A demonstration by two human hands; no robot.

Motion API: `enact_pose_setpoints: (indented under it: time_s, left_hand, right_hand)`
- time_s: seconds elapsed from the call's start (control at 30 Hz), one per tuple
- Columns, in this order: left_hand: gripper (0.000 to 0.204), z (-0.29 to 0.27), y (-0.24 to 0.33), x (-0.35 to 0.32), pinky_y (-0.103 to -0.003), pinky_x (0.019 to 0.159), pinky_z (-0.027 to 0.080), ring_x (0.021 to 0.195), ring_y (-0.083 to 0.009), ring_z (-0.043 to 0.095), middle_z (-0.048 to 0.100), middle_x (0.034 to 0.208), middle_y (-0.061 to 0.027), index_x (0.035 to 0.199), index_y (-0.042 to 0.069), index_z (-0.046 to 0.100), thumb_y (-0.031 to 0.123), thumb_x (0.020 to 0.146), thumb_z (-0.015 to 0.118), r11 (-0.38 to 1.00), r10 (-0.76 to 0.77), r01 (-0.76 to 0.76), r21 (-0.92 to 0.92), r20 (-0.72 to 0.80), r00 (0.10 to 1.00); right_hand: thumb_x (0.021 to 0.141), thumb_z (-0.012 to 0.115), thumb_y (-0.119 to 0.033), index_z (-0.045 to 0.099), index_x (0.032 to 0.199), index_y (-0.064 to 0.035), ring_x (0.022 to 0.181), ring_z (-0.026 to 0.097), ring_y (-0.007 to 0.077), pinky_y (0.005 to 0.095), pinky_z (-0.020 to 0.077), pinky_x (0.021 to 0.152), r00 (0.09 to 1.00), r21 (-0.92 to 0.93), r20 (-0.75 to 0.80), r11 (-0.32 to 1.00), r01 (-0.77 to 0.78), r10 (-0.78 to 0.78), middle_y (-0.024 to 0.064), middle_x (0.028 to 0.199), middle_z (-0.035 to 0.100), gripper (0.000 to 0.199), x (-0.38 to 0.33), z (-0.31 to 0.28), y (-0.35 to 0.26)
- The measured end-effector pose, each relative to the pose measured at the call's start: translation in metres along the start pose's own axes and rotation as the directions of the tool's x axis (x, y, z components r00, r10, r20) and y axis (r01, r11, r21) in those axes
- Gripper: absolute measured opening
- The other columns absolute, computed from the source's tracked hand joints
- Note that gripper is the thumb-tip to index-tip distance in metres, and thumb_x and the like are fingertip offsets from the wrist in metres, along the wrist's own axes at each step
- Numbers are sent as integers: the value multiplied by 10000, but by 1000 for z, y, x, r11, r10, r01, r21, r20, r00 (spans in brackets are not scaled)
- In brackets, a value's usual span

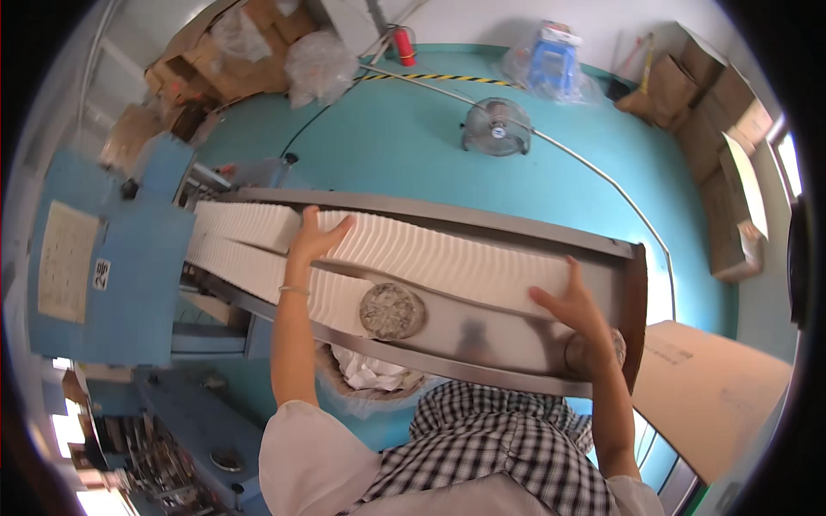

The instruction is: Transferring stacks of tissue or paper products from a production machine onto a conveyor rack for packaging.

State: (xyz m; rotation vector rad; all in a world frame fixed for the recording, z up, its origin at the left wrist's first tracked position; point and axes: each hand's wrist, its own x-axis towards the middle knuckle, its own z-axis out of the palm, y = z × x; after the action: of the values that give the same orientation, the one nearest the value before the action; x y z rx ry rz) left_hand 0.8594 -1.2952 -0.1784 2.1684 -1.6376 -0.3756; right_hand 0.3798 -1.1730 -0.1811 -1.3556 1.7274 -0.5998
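Hands point(317, 240) part-open, touching ends of white row point(430, 261).

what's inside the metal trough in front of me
Two rows of white ridged stacks and a round grey mottled block lie in the metal trough. The right forearm partly hides another rounded object; what lies under the stacks is covered.

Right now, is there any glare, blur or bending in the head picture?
In the head view, the window at right glares white, the tray shows soft reflections, the far white row looks fairly sharp, and fisheye bending grows towards the black border.
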Motion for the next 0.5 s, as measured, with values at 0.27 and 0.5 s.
enact_pose_setpoints:
  time_s: [0.27, 0.5]
  left_hand:
    - [868, 8, 17, -38, -361, 827, 510, 961, -250, 638, 641, 1080, -191, 1259, 26, 430, 496, 679, 874, 950, 12, 15, -311, 85, 996]
    - [790, 33, 46, -64, -368, 812, 493, 981, -245, 577, 591, 1080, -143, 1204, 30, 460, 418, 673, 898, 889, 212, -237, -392, -106, 971]
  right_hand:
    - [715, 824, -182, 376, 1326, -32, 964, 625, 281, 396, 513, 860, 860, 21, -366, 921, 389, -355, 213, 1120, 590, 772, -18, 32, 3]
    - [746, 730, -49, 428, 1209, 9, 1081, 564, 347, 415, 486, 848, 919, 219, -390, 975, 28, 61, 280, 1155, 538, 556, -35, -41, -22]
